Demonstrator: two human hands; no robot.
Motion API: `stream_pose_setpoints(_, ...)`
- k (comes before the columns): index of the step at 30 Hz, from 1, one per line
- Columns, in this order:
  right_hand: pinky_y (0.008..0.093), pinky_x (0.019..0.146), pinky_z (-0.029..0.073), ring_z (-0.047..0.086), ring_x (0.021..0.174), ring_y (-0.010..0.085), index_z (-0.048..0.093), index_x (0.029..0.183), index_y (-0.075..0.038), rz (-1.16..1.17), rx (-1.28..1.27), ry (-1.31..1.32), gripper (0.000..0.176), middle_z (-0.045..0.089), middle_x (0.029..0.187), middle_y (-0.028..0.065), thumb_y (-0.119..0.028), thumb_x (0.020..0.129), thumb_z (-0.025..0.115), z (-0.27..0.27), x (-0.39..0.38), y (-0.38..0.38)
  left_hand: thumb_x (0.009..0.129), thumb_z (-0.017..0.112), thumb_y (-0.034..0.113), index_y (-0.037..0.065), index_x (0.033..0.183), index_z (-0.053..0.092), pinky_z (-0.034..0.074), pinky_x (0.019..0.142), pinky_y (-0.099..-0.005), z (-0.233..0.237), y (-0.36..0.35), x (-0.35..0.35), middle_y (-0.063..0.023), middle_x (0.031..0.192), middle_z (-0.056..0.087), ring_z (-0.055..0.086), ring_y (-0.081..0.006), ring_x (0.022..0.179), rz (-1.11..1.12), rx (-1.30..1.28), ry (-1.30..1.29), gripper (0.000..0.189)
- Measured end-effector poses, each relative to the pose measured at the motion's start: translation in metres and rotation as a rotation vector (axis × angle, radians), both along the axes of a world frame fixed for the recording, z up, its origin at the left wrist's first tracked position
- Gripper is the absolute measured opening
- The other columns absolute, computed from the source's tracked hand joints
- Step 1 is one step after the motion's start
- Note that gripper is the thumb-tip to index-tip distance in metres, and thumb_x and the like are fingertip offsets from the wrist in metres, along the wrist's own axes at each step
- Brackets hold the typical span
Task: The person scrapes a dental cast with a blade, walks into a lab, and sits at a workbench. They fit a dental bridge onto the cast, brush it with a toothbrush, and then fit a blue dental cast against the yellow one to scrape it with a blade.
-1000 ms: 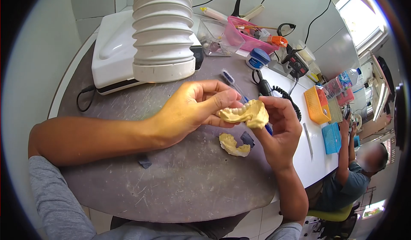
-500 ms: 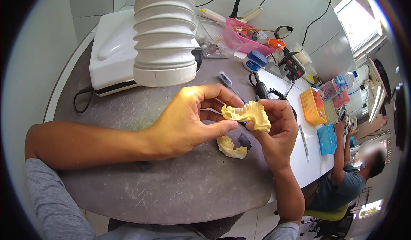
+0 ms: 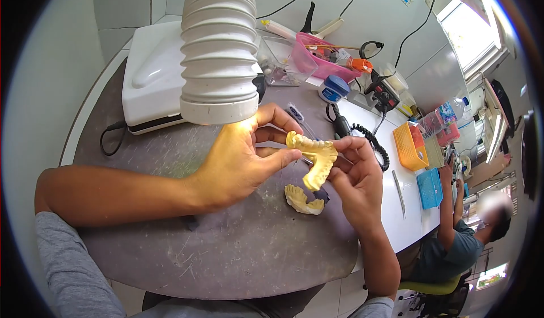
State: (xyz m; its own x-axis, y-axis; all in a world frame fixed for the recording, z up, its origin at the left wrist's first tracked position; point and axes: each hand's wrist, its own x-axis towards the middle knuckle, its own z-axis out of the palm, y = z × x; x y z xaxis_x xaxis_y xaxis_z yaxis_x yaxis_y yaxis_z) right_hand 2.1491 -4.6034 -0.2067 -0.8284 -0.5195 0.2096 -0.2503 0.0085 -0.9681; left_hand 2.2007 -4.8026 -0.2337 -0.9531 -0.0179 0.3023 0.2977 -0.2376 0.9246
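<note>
Held piece: a yellow plaster dental cast point(image 3: 314, 156) was up off the table, between both hands, just below the mouth of the white ribbed extraction hose point(image 3: 220, 46).
Left hand: the left hand point(image 3: 238, 159) pinched the cast's upper end between thumb and fingertips, the other fingers loosely curled.
Right hand: the right hand point(image 3: 354, 179) gripped the cast's other side with thumb and forefinger, steadying it.
Why so held: the cast was tilted, tooth row up, probably so the light fell on it and it could be looked over.
Below: a second yellow plaster cast point(image 3: 303, 199) lay on the round grey scratched table point(image 3: 226, 244), a small dark block point(image 3: 322, 194) touching it.
Around: a white boxy machine point(image 3: 150, 74), a toothbrush point(image 3: 294, 114), a black handpiece with coiled cable point(image 3: 343, 126), a blue-lidded jar point(image 3: 334, 87) and a pink plastic tray point(image 3: 326, 60) stood behind the hands.
In the way: the hose hung close above the left hand's fingers.
Nearby: a seated person in a teal shirt point(image 3: 453, 244) worked well apart, at the right.
</note>
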Motion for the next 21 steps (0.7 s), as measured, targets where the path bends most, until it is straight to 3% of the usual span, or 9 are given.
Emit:
stream_pose_setpoints(1,0.0285,0.078,0.055,0.065,0.091,0.017,0.044,0.12,0.003,-0.018,-0.024,-0.072,0.031,0.061,0.106,0.0153,0.004,0.089,0.049,0.004,0.0,0.0,0.082,0.068,-0.003,0.0,0.102,0.054,0.049,0.091,-0.0284,-0.001,0.0,-0.001,-0.0074,0.104,0.058,0.059,-0.014,0.1,0.0,-0.003,0.001,0.025)
stream_pose_setpoints(2,0.0285,0.078,0.055,0.065,0.091,0.017,0.044,0.12,0.003,-0.018,-0.028,-0.071,0.031,0.061,0.106,0.0153,0.004,0.089,0.049,0.008,-0.001,0.003,0.083,0.068,-0.003,0.0,0.102,0.054,0.05,0.091,-0.0286,-0.002,0.001,-0.001,-0.0079,0.105,0.058,0.059,-0.0144,0.1,0.015,-0.011,0.014,0.024)
stream_pose_setpoints(4,0.0283,0.078,0.056,0.066,0.087,0.0174,0.042,0.128,0.006,0.16,-0.172,-0.439,0.035,0.061,0.108,0.0173,-0.004,0.095,0.045,0.014,-0.006,0.008,0.083,0.068,-0.003,0.0,0.102,0.054,0.05,0.091,-0.0288,-0.002,0.001,-0.001,-0.0084,0.105,0.058,0.059,-0.0147,0.1,0.029,-0.022,0.028,0.024)
stream_pose_setpoints(5,0.0267,0.077,0.056,0.067,0.086,0.0178,0.042,0.132,0.008,0.168,-0.117,-0.426,0.04,0.062,0.111,0.0191,-0.013,0.098,0.047,0.014,-0.005,0.009,0.083,0.067,-0.003,0.001,0.102,0.054,0.05,0.091,-0.0289,-0.003,0.001,-0.001,-0.0088,0.106,0.058,0.059,-0.0148,0.101,0.026,-0.028,0.038,0.023)
stream_pose_setpoints(9,0.0258,0.076,0.058,0.067,0.093,0.0195,0.047,0.128,0.007,0.248,0.016,-0.467,0.042,0.062,0.115,0.0195,-0.019,0.096,0.054,0.011,-0.006,0.01,0.082,0.067,-0.004,-0.001,0.105,0.054,0.05,0.092,-0.0293,-0.003,0.001,-0.001,-0.0091,0.107,0.058,0.059,-0.015,0.103,-0.009,-0.019,0.076,0.026)
stream_pose_setpoints(13,0.0271,0.082,0.056,0.065,0.099,0.0195,0.047,0.126,0.006,0.203,-0.015,-0.432,0.04,0.061,0.115,0.0178,-0.011,0.092,0.061,0.011,-0.002,0.007,0.083,0.068,-0.002,-0.001,0.113,0.054,0.049,0.093,-0.029,-0.003,0.002,-0.004,-0.0098,0.11,0.06,0.059,-0.0148,0.106,0.007,0.129,-0.072,0.033)
stream_pose_setpoints(15,0.0283,0.088,0.054,0.062,0.105,0.0196,0.046,0.124,0.004,0.144,-0.039,-0.323,0.046,0.059,0.117,0.0151,-0.002,0.085,0.068,0.007,0.0,0.005,0.086,0.067,0.003,-0.001,0.122,0.052,0.049,0.094,-0.0285,-0.001,-0.003,-0.007,-0.0099,0.113,0.062,0.058,-0.0139,0.109,-0.169,0.205,-0.212,0.039)
stream_pose_setpoints(21,0.0305,0.093,0.052,0.06,0.11,0.0211,0.043,0.126,0.002,0.13,0.072,-0.095,0.056,0.056,0.12,0.0133,0.004,0.078,0.072,0.006,0.008,0.0,0.091,0.062,0.011,0.0,0.129,0.049,0.045,0.098,-0.028,0.002,-0.005,-0.006,-0.0072,0.116,0.063,0.058,-0.0121,0.109,-0.3,0.168,-0.189,0.042)
